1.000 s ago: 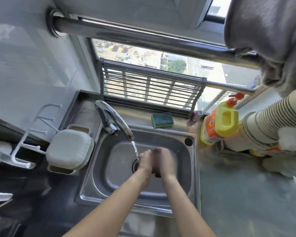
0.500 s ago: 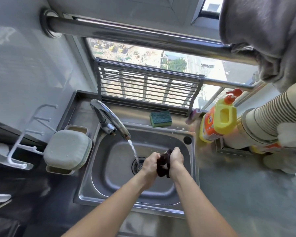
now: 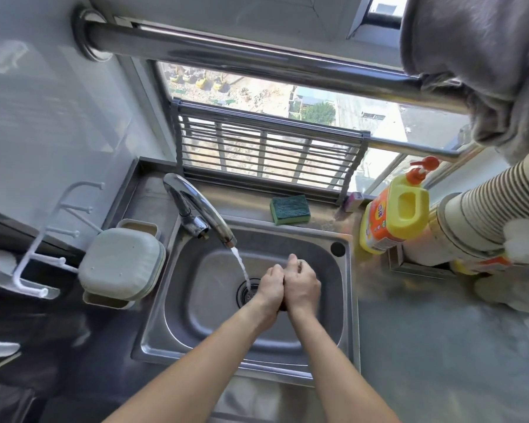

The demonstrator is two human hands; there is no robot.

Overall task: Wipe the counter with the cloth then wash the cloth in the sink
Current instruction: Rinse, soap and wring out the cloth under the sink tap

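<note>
Over the steel sink (image 3: 196, 340) my left hand (image 3: 269, 285) and my right hand (image 3: 303, 283) are pressed together, both closed on a dark cloth. Almost all of the cloth is hidden between my palms; only a dark sliver (image 3: 282, 307) shows under the wrists. The tap (image 3: 202, 212) runs, and its stream (image 3: 242, 264) falls just left of my left hand onto the drain (image 3: 246, 296). The grey counter (image 3: 440, 346) stretches to the right of the sink.
A green sponge (image 3: 290, 210) lies on the ledge behind the sink. A yellow and orange detergent bottle (image 3: 391, 215) and a stack of paper cups (image 3: 483, 209) stand at the right. A white lidded box (image 3: 119, 264) sits left of the sink. A grey towel (image 3: 483, 65) hangs overhead.
My hands have closed together over the cloth, which showed dark between them half a second ago. They stay just right of the running water.
</note>
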